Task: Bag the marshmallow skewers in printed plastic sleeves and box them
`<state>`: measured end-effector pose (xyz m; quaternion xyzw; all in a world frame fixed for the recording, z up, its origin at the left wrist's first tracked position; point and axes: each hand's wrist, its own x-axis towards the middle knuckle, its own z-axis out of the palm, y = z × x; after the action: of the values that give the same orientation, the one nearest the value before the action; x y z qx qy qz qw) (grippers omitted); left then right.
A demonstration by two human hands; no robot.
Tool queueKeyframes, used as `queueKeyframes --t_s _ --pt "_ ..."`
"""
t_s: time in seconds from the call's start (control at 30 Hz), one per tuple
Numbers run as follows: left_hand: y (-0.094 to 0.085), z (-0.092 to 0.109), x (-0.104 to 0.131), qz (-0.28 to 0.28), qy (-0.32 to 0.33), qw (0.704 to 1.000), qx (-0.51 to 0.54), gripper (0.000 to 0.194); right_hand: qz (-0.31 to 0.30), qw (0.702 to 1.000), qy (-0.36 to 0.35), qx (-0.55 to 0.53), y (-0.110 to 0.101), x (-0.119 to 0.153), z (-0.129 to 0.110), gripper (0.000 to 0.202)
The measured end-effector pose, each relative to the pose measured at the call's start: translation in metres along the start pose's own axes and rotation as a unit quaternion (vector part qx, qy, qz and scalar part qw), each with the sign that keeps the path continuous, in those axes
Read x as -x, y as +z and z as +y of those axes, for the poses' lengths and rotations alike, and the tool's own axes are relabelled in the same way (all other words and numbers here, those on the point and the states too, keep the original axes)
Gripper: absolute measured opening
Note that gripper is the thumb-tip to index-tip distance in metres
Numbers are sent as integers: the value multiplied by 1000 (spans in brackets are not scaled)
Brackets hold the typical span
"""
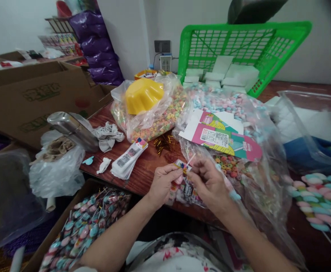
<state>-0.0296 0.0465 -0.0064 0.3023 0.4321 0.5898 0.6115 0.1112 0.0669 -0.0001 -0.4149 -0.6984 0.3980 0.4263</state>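
Head camera: I see both hands meeting over the table edge. My left hand has thumb and forefinger pinched on a pink piece on a stick, its pale stick jutting up between the two sets of fingertips. My right hand has curled fingers at the same piece; whether they grip it I cannot tell. Beneath the fingers lie printed packets; just beyond them, gold strands; to their left, stacked cards.
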Motion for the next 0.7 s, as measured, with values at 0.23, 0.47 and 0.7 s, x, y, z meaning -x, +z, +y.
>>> queueKeyframes --t_s 0.23,0.47,0.7 --pt "10 -8 1 -91 -37 990 -100 31 -121 984 101 -79 -29 13 17 18" --pt "18 4 16 -234 -320 916 -60 21 -238 953 -148 112 -67 29 -8 18" --pt "18 5 19 -428 -473 770 -12 15 -241 813 -465 255 -82 53 -41 33"
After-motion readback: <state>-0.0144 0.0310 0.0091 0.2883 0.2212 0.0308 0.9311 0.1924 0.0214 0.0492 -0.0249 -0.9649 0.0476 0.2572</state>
